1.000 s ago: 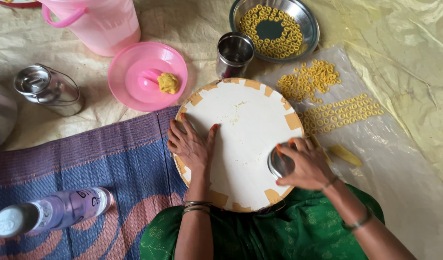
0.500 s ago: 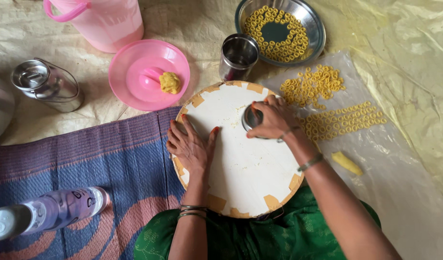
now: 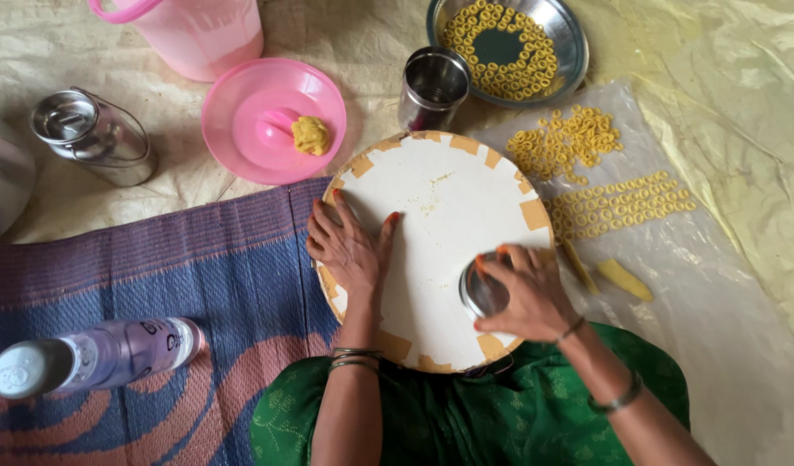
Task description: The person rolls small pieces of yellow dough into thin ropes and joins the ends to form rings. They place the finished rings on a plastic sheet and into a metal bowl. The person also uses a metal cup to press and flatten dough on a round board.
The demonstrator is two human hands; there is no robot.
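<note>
A round white board (image 3: pixel 440 216) with tan patches round its rim lies in front of me. My left hand (image 3: pixel 349 246) rests flat on its left edge, fingers spread. My right hand (image 3: pixel 522 293) grips a small steel cup (image 3: pixel 483 289), pressed mouth down on the board's near right part. A yellow dough lump (image 3: pixel 310 135) sits on a pink lid (image 3: pixel 259 129). Small yellow dough rings (image 3: pixel 617 203) lie in rows on a clear plastic sheet (image 3: pixel 716 293), and more fill a steel plate (image 3: pixel 548 22).
A steel tumbler (image 3: pixel 433 86) stands behind the board. A pink jug (image 3: pixel 198 30) and a lidded steel can (image 3: pixel 91 138) are at the back left. A purple bottle (image 3: pixel 95 354) lies on the striped mat (image 3: pixel 198 276). Two dough strips (image 3: pixel 624 279) lie right.
My right hand has slid the steel cup from the board's far right back to its near right part. My left hand has stayed put on the board's left edge.
</note>
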